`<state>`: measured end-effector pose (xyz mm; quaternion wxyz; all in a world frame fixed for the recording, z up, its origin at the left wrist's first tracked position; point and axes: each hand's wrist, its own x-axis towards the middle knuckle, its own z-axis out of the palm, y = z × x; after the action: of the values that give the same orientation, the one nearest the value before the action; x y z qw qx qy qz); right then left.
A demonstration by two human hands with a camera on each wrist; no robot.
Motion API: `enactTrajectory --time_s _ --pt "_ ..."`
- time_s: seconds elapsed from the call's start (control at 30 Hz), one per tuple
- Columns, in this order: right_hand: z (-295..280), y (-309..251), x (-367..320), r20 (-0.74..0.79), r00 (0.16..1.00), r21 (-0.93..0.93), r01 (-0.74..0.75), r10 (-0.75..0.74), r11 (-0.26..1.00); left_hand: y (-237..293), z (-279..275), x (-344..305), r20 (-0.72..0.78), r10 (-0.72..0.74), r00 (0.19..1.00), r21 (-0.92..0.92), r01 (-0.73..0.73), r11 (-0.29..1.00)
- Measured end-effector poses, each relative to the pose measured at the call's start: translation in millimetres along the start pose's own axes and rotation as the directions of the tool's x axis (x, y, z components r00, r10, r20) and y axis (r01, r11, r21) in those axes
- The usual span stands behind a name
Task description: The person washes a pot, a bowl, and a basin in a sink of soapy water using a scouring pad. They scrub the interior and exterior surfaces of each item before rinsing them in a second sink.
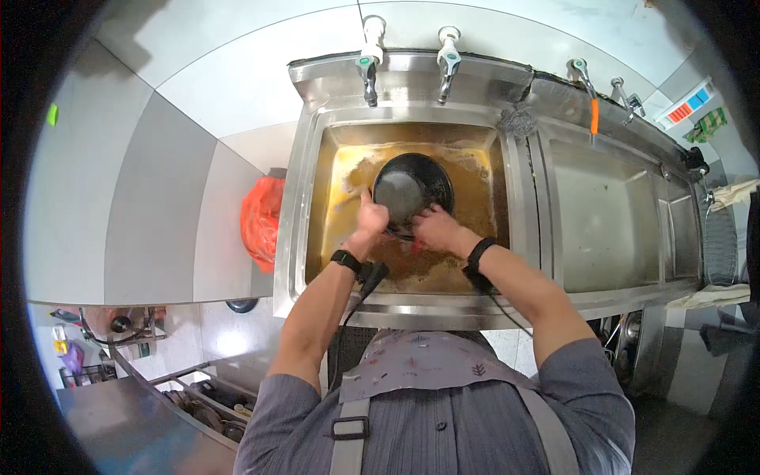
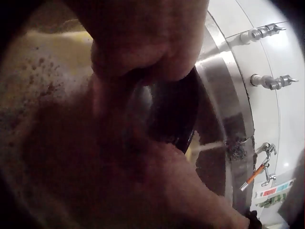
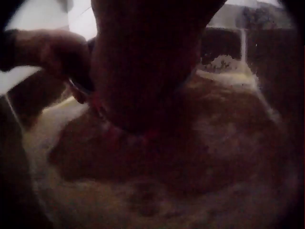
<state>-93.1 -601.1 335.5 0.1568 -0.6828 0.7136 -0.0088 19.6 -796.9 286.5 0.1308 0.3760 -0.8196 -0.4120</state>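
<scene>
A black round pan (image 1: 434,176) stands tilted in the brown, foamy water of the left sink basin (image 1: 505,214). My left hand (image 1: 370,219) grips its near left rim, with the thumb up along the edge. Bent fingers of my right hand (image 1: 437,228) reach over the near right rim into the pan; I cannot tell what they hold. Just below them, something small and red (image 1: 417,246) shows at the water. The left wrist view has the pan's dark wall (image 2: 183,107) between both hands. In the dim right wrist view, the right hand (image 3: 143,76) hides most of the pan.
Two taps (image 1: 369,79) hang over the back edge of this basin. A scouring pad of steel wool (image 1: 518,121) lies on the divider. To the right is a second basin (image 1: 606,214) with cloudy water. An orange-red plastic bag (image 1: 262,222) hangs at the left.
</scene>
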Motion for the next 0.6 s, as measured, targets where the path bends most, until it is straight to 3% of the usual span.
enactTrajectory --time_s 0.03,0.07,0.1,0.13,0.17,0.2,0.27,0.3,0.37,0.4,0.43,0.5,0.53,0.57,0.6 --pt "5 15 -6 -0.035 0.998 -0.243 0.041 -0.051 0.969 12 -8 -1 -0.004 -0.006 1.000 -0.003 0.006 1.000" --pt "3 26 -10 -0.031 0.998 -0.242 0.049 -0.059 0.969 34 -24 -7 0.086 -0.109 0.990 -0.001 0.109 0.994" --pt "-1 35 -12 -0.067 0.995 -0.378 0.044 -0.075 0.925 49 -35 -12 0.175 -0.208 0.962 0.011 0.209 0.978" --pt "-1 40 -14 -0.101 0.990 -0.506 0.030 -0.094 0.862 52 -37 -13 0.172 -0.212 0.962 0.012 0.214 0.977" --pt "2 41 -12 -0.216 0.970 -0.471 0.001 -0.116 0.882 57 -36 -14 0.192 -0.246 0.950 -0.140 0.274 0.951" --pt "5 41 -12 -0.214 0.970 -0.473 0.003 -0.118 0.881 62 -37 -15 0.219 -0.274 0.937 -0.288 0.330 0.899" --pt "4 34 -7 -0.080 0.996 -0.254 0.003 -0.024 0.967 60 -39 -11 0.231 -0.319 0.919 -0.319 0.381 0.868" --pt "5 26 -1 -0.080 0.996 -0.254 0.004 -0.025 0.967 59 -39 -10 0.248 -0.364 0.898 -0.343 0.433 0.833" --pt "17 15 19 0.004 1.000 0.034 -0.017 0.017 0.999 55 -22 -22 0.221 -0.365 0.904 -0.434 0.427 0.793" --pt "20 5 26 -0.060 0.998 0.141 -0.026 0.035 0.990 52 -15 -27 0.198 -0.370 0.908 -0.521 0.417 0.744" --pt "30 -5 35 -0.099 0.993 0.218 -0.042 0.065 0.975 53 -13 -29 0.198 -0.368 0.908 -0.521 0.416 0.745" --pt "37 -15 36 -0.134 0.986 0.295 -0.052 0.095 0.954 53 -13 -33 0.159 -0.376 0.913 -0.340 0.409 0.847" --pt "26 -20 31 -0.044 0.997 0.323 -0.048 0.065 0.945 38 -6 -29 0.155 -0.376 0.914 -0.341 0.407 0.848" --pt "13 -28 26 0.047 0.998 0.354 -0.044 0.029 0.934 8 8 -22 0.122 -0.277 0.953 -0.391 0.303 0.869" --pt "-2 -28 20 0.046 0.999 0.353 -0.036 0.021 0.935 -9 14 -18 0.082 -0.175 0.981 -0.438 0.193 0.878"
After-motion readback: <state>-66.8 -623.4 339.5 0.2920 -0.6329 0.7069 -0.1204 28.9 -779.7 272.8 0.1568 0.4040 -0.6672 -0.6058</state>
